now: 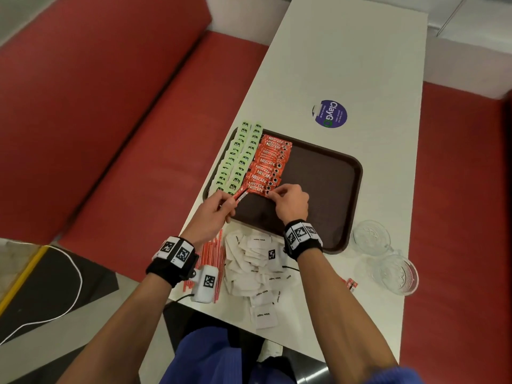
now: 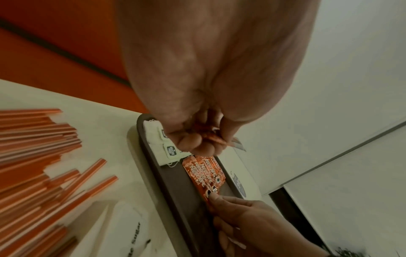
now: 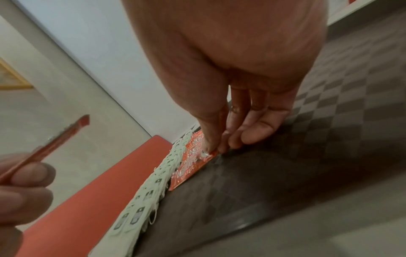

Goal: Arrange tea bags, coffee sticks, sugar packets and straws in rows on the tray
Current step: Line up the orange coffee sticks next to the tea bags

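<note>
Head view shows me at the near end of the coffee row (image 1: pixel 270 164) on the tray (image 1: pixel 327 173), with two rows of tea bags (image 1: pixel 237 156) lying along the tray's left edge just beside it. My right hand (image 1: pixel 289 202) pinches the end of the nearest stick (image 1: pixel 256 188) with thumb and fingertips, setting it down against its neighbour; my left hand (image 1: pixel 214 212) is curled around a spare stick (image 1: pixel 240 195) held just above the tray's near left corner. Sugar packets (image 1: pixel 257 270) and straws (image 1: pixel 210 259) wait in loose heaps on the table (image 1: pixel 346 65) near my wrists, not yet on the tray. The sticks overlap like shingles, so I judge that a sideways drag as I let go could skew the one below or push the whole row toward the tea bags, whose strings and tags look easy to snag. The spare stick juts out of my left fist and could sweep the near tea bags if I bring it in carelessly. My forearms hang over the sugar heap; pulling back low could scatter packets off the table edge. Two glass cups (image 1: pixel 385 256) stand near my right elbow and could be knocked.
</note>
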Demonstrator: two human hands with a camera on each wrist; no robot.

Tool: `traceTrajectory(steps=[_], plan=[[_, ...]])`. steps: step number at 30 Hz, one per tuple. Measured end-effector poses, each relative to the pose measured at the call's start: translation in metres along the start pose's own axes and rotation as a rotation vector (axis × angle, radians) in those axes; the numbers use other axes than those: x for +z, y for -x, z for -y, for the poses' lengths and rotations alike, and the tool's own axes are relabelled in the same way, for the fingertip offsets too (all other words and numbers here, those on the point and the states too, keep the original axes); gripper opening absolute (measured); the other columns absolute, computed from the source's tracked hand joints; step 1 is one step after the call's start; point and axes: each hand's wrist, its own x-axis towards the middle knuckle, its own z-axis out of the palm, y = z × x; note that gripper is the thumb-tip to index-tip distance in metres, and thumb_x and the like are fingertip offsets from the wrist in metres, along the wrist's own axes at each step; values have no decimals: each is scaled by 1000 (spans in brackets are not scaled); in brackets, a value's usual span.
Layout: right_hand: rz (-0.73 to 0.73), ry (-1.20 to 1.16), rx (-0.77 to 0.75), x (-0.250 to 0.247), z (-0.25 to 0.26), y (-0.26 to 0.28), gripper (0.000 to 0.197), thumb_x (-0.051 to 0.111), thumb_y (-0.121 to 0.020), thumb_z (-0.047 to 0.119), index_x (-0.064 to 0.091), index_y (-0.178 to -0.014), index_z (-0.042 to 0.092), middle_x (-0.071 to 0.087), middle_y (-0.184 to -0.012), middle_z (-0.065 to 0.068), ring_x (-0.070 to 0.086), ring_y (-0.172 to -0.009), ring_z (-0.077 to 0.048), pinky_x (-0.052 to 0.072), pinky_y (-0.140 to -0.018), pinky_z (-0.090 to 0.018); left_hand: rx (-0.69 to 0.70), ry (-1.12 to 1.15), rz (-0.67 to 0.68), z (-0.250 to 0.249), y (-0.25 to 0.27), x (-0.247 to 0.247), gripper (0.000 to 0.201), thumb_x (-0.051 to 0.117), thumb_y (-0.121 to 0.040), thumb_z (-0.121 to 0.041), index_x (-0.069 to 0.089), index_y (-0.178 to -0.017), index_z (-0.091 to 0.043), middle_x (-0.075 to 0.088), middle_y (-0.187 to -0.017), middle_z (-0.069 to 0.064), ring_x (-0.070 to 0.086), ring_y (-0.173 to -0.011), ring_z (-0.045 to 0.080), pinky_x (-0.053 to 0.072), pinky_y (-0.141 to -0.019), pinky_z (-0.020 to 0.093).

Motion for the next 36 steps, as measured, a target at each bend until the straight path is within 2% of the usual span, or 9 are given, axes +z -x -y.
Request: traceTrajectory(steps=[3,6,10,13,16,19,24,32,36], plan=[[-42,34,-1,-3,3,5,16,83,-95,43,79,-92,28,74,-103,-2,70,-99,-25,62,-92,-48,29,15,10,3,-4,-3,14,59,-110,-19,68,-108,-9,76,-92,11,64,-74,14,47,-66,31],[-89,-54,-144,-15,9,22,19,78,-99,44,77,-96,25,73,-89,11,67,-86,-6,61,-87,-39,47,-3,-10,4,-9,-1,12,64,-108,-19,72,-107,-11,79,-89,9,67,-72,15,49,-63,27],[218,-330,-220,-26,18,58,30,72,-101,57,78,-101,28,80,-85,2,77,-77,-12,67,-81,-37,110,-33,-57,2,-13,4,8,71,-104,-20,75,-105,-14,81,-85,2,71,-71,13,52,-63,22],[421,-618,-182,-29,13,74,18,78,-103,28,78,-112,12,80,-93,-17,77,-82,-26,67,-85,-41,226,-81,-116,1,-11,7,6,80,-96,-19,79,-102,-16,80,-91,-5,75,-85,9,59,-76,21],[492,-863,-146,-37,7,83,20,78,-99,3,76,-119,-1,79,-102,-25,77,-93,-32,65,-93,-36,290,-63,-156,2,-4,8,12,86,-88,-12,82,-98,-17,80,-97,-6,76,-95,15,62,-89,36],[461,-861,-159,-44,6,90,16,82,-96,5,80,-110,0,81,-103,-23,78,-98,-36,64,-98,-42,357,-21,-211,4,3,8,17,90,-81,-5,83,-95,-13,80,-102,-5,77,-100,18,64,-90,41],[288,-699,-259,-49,2,91,14,87,-92,4,80,-103,4,81,-97,-16,81,-95,-38,67,-94,-50,246,95,-150,-2,14,6,37,94,-75,-7,83,-109,-15,80,-108,-3,77,-101,14,63,-90,28],[202,-743,-266,-55,4,92,26,88,-90,2,75,-112,4,80,-103,-19,80,-100,-38,66,-95,-52,196,112,-134,-5,16,6,27,88,-84,-6,81,-108,-15,82,-101,-4,78,-97,12,63,-92,27],[155,-740,-317,-50,16,98,30,91,-87,8,75,-112,5,83,-101,-10,81,-101,-26,64,-91,-32,182,-18,20,-1,10,20,27,93,-80,-13,81,-101,-24,82,-92,-9,78,-88,10,63,-90,34]])
